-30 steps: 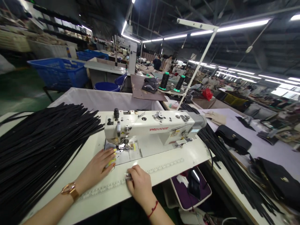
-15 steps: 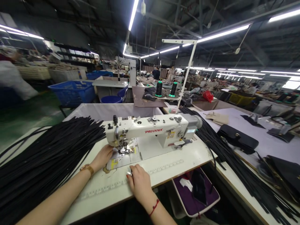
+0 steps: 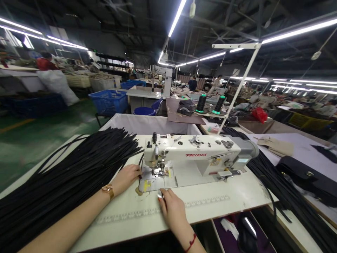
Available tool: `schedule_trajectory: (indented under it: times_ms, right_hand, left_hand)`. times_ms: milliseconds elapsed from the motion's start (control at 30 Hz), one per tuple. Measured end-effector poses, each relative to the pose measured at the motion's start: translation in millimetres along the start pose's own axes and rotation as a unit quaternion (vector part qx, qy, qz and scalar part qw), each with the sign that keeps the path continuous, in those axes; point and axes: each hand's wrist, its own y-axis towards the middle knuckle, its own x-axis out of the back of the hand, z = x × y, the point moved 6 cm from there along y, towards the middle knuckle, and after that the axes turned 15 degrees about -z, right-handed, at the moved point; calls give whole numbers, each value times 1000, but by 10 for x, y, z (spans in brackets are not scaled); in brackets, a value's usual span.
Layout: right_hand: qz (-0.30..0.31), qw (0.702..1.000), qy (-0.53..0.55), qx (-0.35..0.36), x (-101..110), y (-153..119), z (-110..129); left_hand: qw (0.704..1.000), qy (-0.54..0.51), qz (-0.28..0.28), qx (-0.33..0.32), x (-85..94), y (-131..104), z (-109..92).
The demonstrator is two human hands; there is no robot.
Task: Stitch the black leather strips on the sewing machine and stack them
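Observation:
A white sewing machine (image 3: pixel 195 154) marked PRECIOUS stands on the pale table. Left of its needle area, my left hand (image 3: pixel 129 177) has its fingers bent together near a black strap end; what they pinch is too small to make out. My right hand (image 3: pixel 171 205) rests at the table's front, above the printed ruler (image 3: pixel 207 201), closed on a small metal tool (image 3: pixel 160 195). A large bundle of black straps (image 3: pixel 86 165) lies on the left, close to my left forearm.
More black straps (image 3: pixel 292 196) run along the right side. Two black thread spools (image 3: pixel 201 103) stand behind the machine by a white pole. An open drawer (image 3: pixel 219 235) with a purple lining is below the table. A blue basket (image 3: pixel 109 102) stands at the back left.
The view has turned left, so the machine and both hands appear further right. My left hand has drawn slightly away from the needle area. My right hand still holds the small tool.

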Motion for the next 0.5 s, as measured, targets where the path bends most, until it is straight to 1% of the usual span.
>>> schedule_trajectory:
  times_ms: [67, 100, 167, 233, 300, 333, 367, 400, 433, 467, 500]
  right_hand:
    - [-5, 1000, 8, 6, -65, -16, 24]
    - [-9, 1000, 8, 12, -102, -34, 31]
    - [-20, 999, 3, 29, -179, -83, 36]
    - [-33, 998, 4, 50, -245, -134, 30]
    - [-50, 997, 19, 62, -286, -171, -4]
    - [-60, 996, 31, 62, -293, -183, -36]
    - [-73, 995, 42, 59, -293, -191, -75]
    - [-85, 994, 51, 56, -290, -196, -115]
    - [-95, 992, 59, 51, -285, -201, -156]
    - [-103, 992, 65, 45, -283, -207, -194]
    - [-107, 991, 69, 38, -284, -214, -224]
  left_hand:
    - [1000, 11, -1, 9, 113, -193, -11]
    - [1000, 20, -10, 20, 181, -278, -34]
    - [996, 38, -50, 55, 339, -406, -152]
    - [988, 23, -110, 109, 492, -488, -392]
    - [968, -67, -164, 177, 554, -565, -725]
    - [950, -128, -188, 216, 536, -623, -899]
    - [925, -195, -207, 250, 481, -699, -1068]
    - [899, -257, -219, 279, 392, -796, -1224]
    - [879, -309, -213, 294, 270, -904, -1368]
    - [865, -357, -180, 304, 114, -1023, -1493]
    - [852, -403, -120, 311, -62, -1151, -1598]
